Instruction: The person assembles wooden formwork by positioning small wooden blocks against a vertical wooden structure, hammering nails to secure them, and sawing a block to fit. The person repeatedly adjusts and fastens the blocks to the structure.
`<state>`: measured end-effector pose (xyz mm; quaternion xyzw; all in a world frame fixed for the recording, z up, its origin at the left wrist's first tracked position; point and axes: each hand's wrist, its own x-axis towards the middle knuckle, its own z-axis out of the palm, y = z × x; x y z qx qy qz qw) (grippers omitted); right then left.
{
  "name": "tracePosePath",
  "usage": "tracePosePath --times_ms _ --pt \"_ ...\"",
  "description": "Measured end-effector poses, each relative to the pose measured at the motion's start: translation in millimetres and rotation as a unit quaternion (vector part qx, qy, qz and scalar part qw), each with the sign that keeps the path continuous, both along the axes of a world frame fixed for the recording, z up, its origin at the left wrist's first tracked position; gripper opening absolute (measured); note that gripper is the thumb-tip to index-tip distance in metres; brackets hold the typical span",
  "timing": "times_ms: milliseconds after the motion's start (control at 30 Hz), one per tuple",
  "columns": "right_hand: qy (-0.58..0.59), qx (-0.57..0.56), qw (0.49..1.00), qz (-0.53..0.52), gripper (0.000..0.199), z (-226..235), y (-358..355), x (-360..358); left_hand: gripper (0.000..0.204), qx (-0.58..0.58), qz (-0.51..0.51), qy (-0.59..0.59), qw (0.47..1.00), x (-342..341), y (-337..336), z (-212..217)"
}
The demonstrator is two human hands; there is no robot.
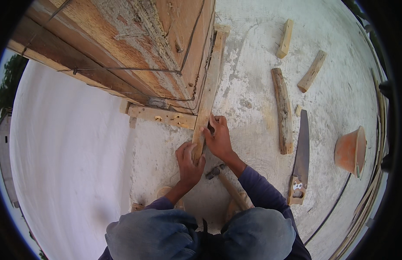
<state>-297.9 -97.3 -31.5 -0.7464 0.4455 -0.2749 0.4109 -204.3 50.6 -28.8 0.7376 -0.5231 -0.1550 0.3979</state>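
A long wooden batten (208, 96) lies along the right side of the base of a wire-bound wooden box form (166, 47). My left hand (190, 168) grips the batten's near end, its fingers on the left edge and thumb on the right. Just ahead, my right hand (220, 138) is closed on the right edge with its thumb on top. Beside it, a shorter wooden piece (166, 117) with knots runs along the form's front and meets the batten at the corner. A hammer (230, 190) rests on the floor between my feet, its head near my hands.
On the concrete floor to the right are a handsaw (301, 147), a rough wooden stick (282, 112) and two short wood blocks (285, 39). An orange bucket (349, 151) stands farther right, near long thin poles (366, 197). A pale drop-off or wall surface (75, 151) spreads at left.
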Motion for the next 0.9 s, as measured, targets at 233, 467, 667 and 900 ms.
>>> tracePosePath --times_ms 233,467,667,900 --pt "-0.027 -0.010 1.000 -0.008 0.057 1.3 4.0 1.0 0.064 0.040 0.002 -0.006 0.999 -1.6 1.3 2.8" --pt "-0.045 -0.030 0.998 -0.015 0.059 0.2 4.2 -5.6 0.062 0.040 0.017 0.011 0.999 -18.6 0.0 7.9" --pt "-0.072 0.035 0.997 -0.004 0.053 0.4 -1.6 -8.4 0.062 0.027 0.013 0.012 0.999 -20.0 -1.4 4.1" --pt "-0.054 0.032 0.998 -0.002 0.054 1.0 -4.7 -9.8 0.063 0.014 0.020 -0.001 1.000 -21.5 -4.0 2.2"
